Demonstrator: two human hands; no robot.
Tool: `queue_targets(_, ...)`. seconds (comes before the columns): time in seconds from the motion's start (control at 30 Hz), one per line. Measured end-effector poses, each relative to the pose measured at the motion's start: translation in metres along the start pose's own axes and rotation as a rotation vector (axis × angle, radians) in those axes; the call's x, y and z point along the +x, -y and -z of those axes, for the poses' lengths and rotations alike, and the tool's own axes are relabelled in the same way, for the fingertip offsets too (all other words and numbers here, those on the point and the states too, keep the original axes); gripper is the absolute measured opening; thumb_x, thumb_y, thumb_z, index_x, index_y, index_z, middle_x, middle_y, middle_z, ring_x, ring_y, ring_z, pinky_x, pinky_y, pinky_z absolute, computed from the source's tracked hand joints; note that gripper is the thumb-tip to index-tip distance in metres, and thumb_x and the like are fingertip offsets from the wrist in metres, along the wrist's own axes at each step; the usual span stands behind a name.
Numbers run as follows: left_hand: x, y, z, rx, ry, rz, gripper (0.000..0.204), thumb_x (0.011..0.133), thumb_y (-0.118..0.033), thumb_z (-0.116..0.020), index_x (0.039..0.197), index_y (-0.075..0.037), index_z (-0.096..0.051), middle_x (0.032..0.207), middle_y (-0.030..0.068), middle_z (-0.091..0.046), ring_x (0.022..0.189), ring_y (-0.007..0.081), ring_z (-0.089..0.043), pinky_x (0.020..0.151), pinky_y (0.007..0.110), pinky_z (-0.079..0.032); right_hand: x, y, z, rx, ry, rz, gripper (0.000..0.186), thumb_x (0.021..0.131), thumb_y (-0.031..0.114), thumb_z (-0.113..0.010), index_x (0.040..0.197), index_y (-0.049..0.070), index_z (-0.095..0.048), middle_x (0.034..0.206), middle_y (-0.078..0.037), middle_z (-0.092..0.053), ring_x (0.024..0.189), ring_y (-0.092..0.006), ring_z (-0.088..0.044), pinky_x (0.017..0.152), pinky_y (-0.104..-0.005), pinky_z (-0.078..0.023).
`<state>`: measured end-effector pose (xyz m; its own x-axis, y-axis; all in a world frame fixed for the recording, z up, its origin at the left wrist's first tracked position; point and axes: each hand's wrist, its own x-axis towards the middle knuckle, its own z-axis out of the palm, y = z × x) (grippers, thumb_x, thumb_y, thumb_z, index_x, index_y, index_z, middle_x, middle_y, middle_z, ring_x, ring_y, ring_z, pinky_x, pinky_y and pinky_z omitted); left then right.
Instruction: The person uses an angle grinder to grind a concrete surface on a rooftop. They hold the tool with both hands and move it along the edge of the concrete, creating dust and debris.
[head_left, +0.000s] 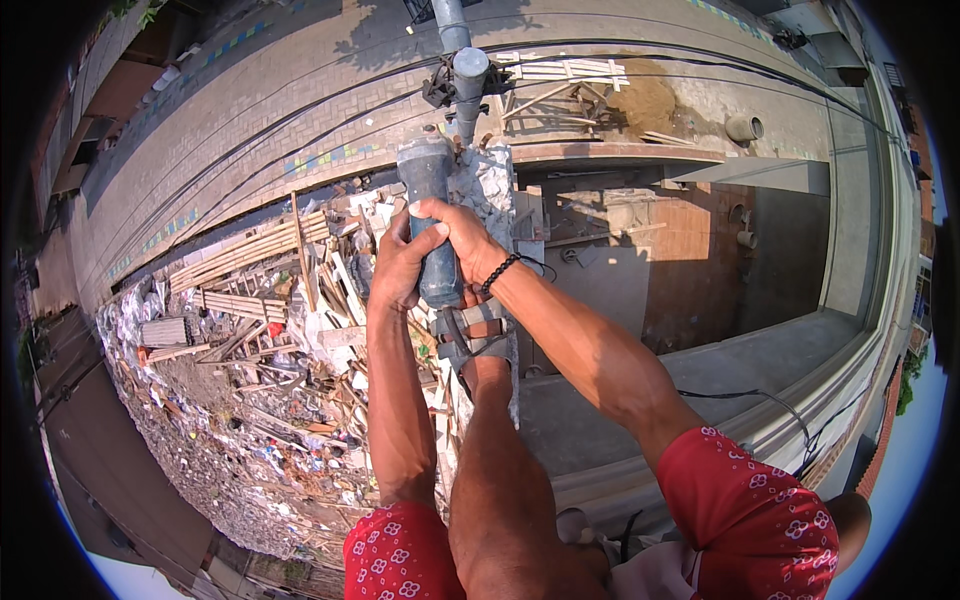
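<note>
A dark blue-grey power tool (pixel 438 272) with a long rounded body is being held over the top of a narrow wall (pixel 490 185), its grey head being pointed away from the body; whether the wall is being touched by it cannot be told. The tool is being grasped from both sides. Around its left side the fingers of the left hand (pixel 400 262) are being curled, the thumb being laid across the body. From the right, the tool is being clasped by the right hand (pixel 465 238), though some of its fingers are being hidden. A black beaded bracelet (pixel 499 270) is being worn on the right wrist. Just below the tool, a strapped sandal (pixel 484 342) is being worn on a foot that is being rested on the wall. Both upper arms are being covered by red patterned sleeves (pixel 755 500).

Beyond the tool, dark cables (pixel 570 45) are being carried past a grey pole (pixel 468 75). To the left, the ground is being covered by rubble (pixel 240 420) and stacked planks (pixel 255 250). Farther off, a paved street (pixel 250 125) is being crossed by shadows, and a sand pile (pixel 645 95) is being flanked by a wooden frame (pixel 565 70).
</note>
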<state>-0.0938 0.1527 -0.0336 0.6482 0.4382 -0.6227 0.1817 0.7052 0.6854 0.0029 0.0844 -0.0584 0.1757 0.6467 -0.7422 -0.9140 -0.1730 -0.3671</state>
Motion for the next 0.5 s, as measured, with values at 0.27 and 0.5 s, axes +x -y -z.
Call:
queue_targets(0.27, -0.0016, -0.0019, -0.0021, 0.002, -0.007, -0.007, 0.053, 0.08, -0.009, -0.073, 0.125, 0.005, -0.049, 0.109, 0.0158, -0.061, 0.092, 0.0216, -0.063, 0.077, 0.033, -0.055, 0.0031, -0.0023, 0.0025, -0.002, -0.001, 0.008, 0.039, 0.076, 0.03, -0.07, 0.099, 0.001, -0.062, 0.083, -0.009, -0.06, 0.067, -0.0201, -0.06, 0.061, -0.0361, -0.053)
queue_targets(0.5, -0.0008, -0.0005, 0.001, 0.002, -0.014, -0.004, 0.053, 0.08, -0.01, -0.074, 0.125, 0.005, -0.049, 0.108, 0.0159, -0.061, 0.091, 0.0216, -0.064, 0.076, 0.033, -0.055, -0.0016, 0.0014, -0.0017, -0.024, -0.02, -0.01, 0.036, 0.077, 0.029, -0.07, 0.1, 0.002, -0.062, 0.083, -0.009, -0.06, 0.068, -0.0193, -0.06, 0.061, -0.0359, -0.053)
